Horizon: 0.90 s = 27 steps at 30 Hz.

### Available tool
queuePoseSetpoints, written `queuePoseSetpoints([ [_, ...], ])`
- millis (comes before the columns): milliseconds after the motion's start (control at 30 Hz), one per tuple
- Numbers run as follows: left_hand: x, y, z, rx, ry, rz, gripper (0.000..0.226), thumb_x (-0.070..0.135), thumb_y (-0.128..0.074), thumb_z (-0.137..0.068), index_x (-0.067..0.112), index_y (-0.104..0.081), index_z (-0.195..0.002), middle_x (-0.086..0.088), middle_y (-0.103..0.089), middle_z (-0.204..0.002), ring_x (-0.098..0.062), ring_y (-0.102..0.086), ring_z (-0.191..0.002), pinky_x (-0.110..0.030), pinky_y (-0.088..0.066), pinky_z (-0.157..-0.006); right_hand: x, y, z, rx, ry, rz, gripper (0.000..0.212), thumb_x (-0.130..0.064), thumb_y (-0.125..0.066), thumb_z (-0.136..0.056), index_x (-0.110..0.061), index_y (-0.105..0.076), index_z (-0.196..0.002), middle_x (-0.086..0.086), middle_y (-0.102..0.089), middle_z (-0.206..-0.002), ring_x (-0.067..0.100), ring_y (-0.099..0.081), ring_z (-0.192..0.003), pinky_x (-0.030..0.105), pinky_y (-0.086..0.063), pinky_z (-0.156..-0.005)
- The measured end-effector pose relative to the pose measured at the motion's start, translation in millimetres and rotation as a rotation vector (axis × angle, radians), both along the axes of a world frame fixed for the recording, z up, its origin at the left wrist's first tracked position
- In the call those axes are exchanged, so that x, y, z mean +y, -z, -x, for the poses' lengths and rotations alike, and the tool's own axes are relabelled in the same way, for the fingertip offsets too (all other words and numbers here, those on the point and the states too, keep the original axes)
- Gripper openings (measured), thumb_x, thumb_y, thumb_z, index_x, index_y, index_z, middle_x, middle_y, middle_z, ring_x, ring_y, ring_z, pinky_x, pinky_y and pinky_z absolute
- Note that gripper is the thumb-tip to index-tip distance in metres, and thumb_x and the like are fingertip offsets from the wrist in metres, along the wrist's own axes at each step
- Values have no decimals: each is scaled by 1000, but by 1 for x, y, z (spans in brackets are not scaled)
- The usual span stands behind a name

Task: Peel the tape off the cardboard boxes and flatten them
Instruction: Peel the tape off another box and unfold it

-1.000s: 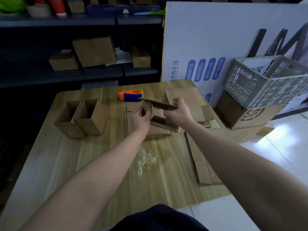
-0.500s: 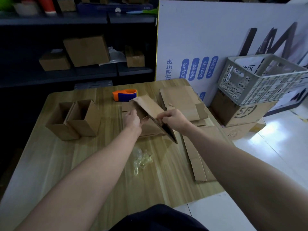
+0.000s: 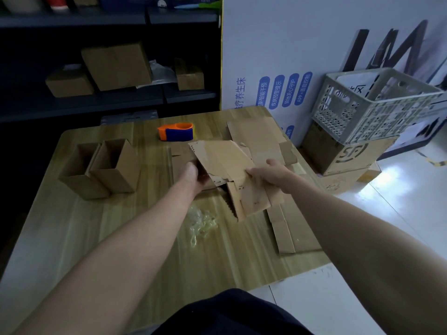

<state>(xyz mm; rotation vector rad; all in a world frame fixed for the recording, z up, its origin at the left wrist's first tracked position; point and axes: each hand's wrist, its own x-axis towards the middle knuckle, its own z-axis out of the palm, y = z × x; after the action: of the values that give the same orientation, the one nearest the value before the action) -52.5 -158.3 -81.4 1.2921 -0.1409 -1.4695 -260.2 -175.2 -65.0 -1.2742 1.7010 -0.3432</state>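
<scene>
While my left hand point(image 3: 192, 174) grips its left side and my right hand point(image 3: 272, 174) pinches its right edge, the collapsed cardboard box point(image 3: 223, 165) hangs tilted over the middle of the counter point(image 3: 116, 240). Crumpled peeled tape point(image 3: 202, 223) lies nearer the front edge. Flattened boxes point(image 3: 296, 234) lie along the right edge, two upright open boxes point(image 3: 106, 170) stand by the left edge, and an orange-and-blue tape dispenser point(image 3: 176, 132) sits near the far edge.

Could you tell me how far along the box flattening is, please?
Done: flat cardboard lies at the right of the table, peeled tape beside it. In hand: the left hand and right hand grip a half-collapsed box. Left: two upright boxes on its left side.
</scene>
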Motion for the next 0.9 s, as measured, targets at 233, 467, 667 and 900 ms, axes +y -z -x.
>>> queuePoseSetpoints([
  [233, 17, 5, 1, -174, 423, -122, 62, 56, -51, -88, 14, -48, -133, -8, -63, -118, -31, -58, -111, -42, -49, -85, 4, 15, 17, 65, 71, -45, 43, -30, -67, -88, 1, -58, -115, 12, -63, -107, 24, -58, -90, 33, -46, -73],
  [467, 37, 21, 15, -345, 468, -184, 26, 7, -64, -89, -4, -55, -111, -10, -61, -84, -19, -56, -67, -38, -50, -80, 16, 18, 16, -85, 100, -118, 39, -28, -67, -88, -3, -59, -116, 12, -65, -102, 23, -62, -88, 38, -53, -73],
  [667, 42, 22, 14, -368, 469, -200, 32, 7, -62, -90, -5, -54, -119, -13, -64, -92, -26, -62, -81, -39, -50, -88, 16, 24, 0, 37, 63, -114, 50, -30, -75, -82, 1, -58, -116, 15, -65, -109, 31, -61, -101, 44, -52, -89],
  [900, 52, 36, -16, -530, 269, -208, 62, 11, -74, -81, 1, -41, -133, -8, -54, -127, -33, -55, -118, -45, -48, -97, 16, 23, -38, 50, -83, -7, 39, -23, -66, -89, 0, -60, -120, 16, -64, -120, 32, -61, -110, 42, -50, -96],
])
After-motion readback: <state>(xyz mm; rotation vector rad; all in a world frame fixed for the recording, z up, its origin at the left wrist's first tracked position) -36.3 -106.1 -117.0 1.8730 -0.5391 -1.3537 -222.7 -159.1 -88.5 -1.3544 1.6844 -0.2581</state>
